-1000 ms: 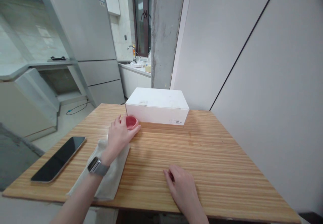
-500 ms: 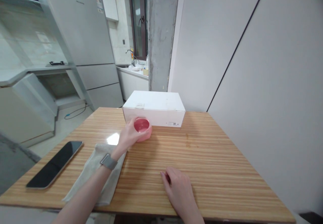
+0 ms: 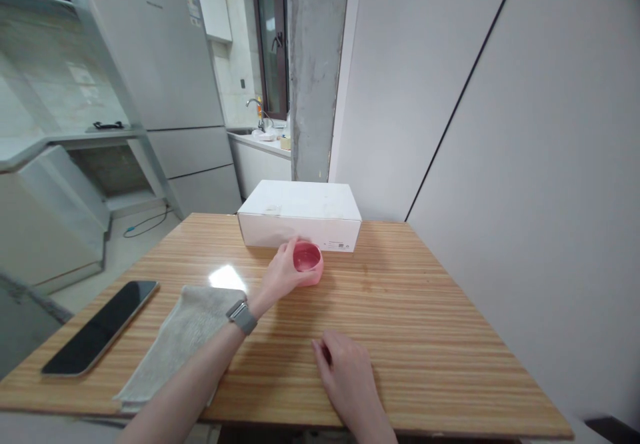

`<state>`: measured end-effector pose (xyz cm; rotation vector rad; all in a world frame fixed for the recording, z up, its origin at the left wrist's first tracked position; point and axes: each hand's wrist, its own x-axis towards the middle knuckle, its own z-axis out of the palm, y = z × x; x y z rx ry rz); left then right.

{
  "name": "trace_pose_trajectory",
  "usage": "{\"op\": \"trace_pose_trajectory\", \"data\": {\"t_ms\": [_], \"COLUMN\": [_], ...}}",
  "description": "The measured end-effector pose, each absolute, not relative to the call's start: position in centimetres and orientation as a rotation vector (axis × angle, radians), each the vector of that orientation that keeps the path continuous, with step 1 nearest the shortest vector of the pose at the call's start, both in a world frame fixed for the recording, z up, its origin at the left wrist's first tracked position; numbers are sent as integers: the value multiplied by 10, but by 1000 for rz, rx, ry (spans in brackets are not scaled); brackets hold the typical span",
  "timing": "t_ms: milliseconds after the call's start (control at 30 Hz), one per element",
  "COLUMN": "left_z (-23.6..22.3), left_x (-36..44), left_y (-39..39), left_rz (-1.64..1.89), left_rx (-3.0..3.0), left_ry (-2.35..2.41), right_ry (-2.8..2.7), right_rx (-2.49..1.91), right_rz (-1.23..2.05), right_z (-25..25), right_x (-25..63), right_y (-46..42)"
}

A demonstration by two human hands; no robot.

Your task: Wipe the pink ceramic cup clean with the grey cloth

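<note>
My left hand (image 3: 286, 272), with a grey-banded watch on the wrist, is closed around the left side of a small pink cup (image 3: 315, 275). The cup is upright, its open top facing me, in front of the white box (image 3: 300, 231). Whether its base touches the table I cannot tell. Loosely curled, my right hand (image 3: 345, 367) rests on the wooden table (image 3: 430, 337) near the front edge. Its fingers are folded in, and nothing shows in them. A folded grey cloth (image 3: 177, 337) lies partly under my left forearm.
A black-screened phone (image 3: 103, 327) lies at the table's left side. Beyond the table stand a grey fridge (image 3: 160, 64), a raw concrete column (image 3: 319, 71) and a kitchen sink (image 3: 243, 131). A white wall (image 3: 525, 164) rises along the right.
My left hand has moved the pink cup to the right along the front of the white box. My right hand stays in place on the table. The view has shifted slightly.
</note>
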<state>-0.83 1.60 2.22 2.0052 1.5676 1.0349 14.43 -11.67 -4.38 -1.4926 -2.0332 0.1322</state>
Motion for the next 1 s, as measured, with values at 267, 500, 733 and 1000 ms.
{"op": "trace_pose_trajectory", "data": {"t_ms": [267, 500, 733, 1000], "left_z": [20, -11, 5, 18], "left_x": [-61, -119, -78, 35], "left_y": [-76, -128, -114, -137], "left_rz": [735, 397, 709, 793], "left_rx": [2258, 1992, 1884, 1899], "left_ry": [1978, 2249, 1846, 1377], "right_ry": [-1849, -1160, -324, -67], "right_rx": [-1460, -1265, -725, -711], "right_rz": [322, 1280, 2041, 2081], "right_z": [-43, -32, -13, 3], "right_x": [148, 138, 125, 141], "right_y": [-119, -135, -130, -121]}}
